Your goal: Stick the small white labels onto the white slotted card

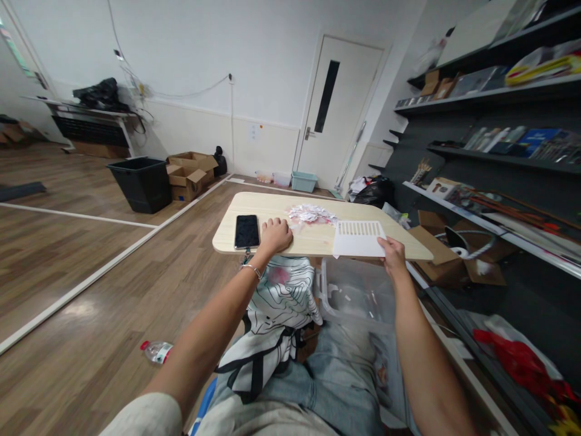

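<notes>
A small light wooden table point(272, 203) stands in front of me. My left hand point(275, 235) rests on it with the fingers curled, between a black phone point(247, 231) and a heap of small white and pink paper bits point(312, 214). What the fingers hold, if anything, is hidden. My right hand point(392, 253) pinches the near right corner of a white slotted card point(359, 238) that lies at the table's front edge.
A clear plastic bin point(354, 293) sits under the table by my knees. Dark shelves point(490, 200) with clutter run along the right. On the floor at the left are a black bin point(142, 183), cardboard boxes point(189, 173) and a plastic bottle point(156, 351). A white door point(338, 109) stands behind.
</notes>
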Demonstrator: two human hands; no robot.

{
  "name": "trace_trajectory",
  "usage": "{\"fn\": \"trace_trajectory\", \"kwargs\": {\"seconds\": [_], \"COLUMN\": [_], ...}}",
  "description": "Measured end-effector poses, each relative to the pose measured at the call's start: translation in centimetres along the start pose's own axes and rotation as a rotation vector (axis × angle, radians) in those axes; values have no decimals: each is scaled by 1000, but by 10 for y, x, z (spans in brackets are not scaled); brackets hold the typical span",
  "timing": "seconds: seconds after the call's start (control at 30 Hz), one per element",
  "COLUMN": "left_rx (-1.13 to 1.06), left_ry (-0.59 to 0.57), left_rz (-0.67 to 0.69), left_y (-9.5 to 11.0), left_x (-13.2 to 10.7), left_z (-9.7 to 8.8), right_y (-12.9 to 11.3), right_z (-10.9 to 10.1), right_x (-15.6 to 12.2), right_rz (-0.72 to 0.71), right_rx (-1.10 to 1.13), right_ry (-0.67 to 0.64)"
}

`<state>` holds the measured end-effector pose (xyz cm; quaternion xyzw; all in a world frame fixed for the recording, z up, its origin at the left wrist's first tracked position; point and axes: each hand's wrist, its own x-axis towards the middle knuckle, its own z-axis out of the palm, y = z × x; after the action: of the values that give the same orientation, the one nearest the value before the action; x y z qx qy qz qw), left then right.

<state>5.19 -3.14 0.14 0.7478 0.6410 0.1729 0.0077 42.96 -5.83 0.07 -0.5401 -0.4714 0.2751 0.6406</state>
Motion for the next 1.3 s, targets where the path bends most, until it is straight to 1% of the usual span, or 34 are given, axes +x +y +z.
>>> {"fn": "trace_trajectory", "kwargs": {"seconds": [0.1, 0.3, 0.47, 0.53, 0.63, 0.77, 0.83, 1.0, 1.07, 1.17, 1.3], "left_rx": [1, -10, -2, 3, 4, -9, -8, 7, 0, -14, -5], "left_ry": [1, -3, -2, -3, -2, -6, -7, -2, 1, 0, 1], "left_rz": [1, -3, -1, -3, -1, -4, -3, 7, 6, 0, 6], "left_y": [1, 1, 1, 1, 1, 0, -1, -3, -2, -1, 1], "left_x": [0, 1, 0, 0, 0, 0, 0, 1, 1, 1, 1], "left_z": [0, 0, 0, 0, -1, -1, -1, 0, 1, 0, 0], "right_y": [-2, -4, 1, 4, 5, 3, 1, -4, -5, -5, -5], "right_z": [0, 8, 10, 10, 11, 14, 17, 18, 18, 18, 23], "right_x": [-1, 0, 1, 0, -2, -5, -5, -3, -4, -8, -15], "right_rz": [-2, -34, -84, -107, -129, -124, -112, -63, -52, -40, -63], "right_rx": [8, 96, 10, -41, -102, -115, -87, 45, 45, -22, -61], "right_ry": [-12, 103, 145, 135, 81, 18, 21, 106, 97, 62, 28]}}
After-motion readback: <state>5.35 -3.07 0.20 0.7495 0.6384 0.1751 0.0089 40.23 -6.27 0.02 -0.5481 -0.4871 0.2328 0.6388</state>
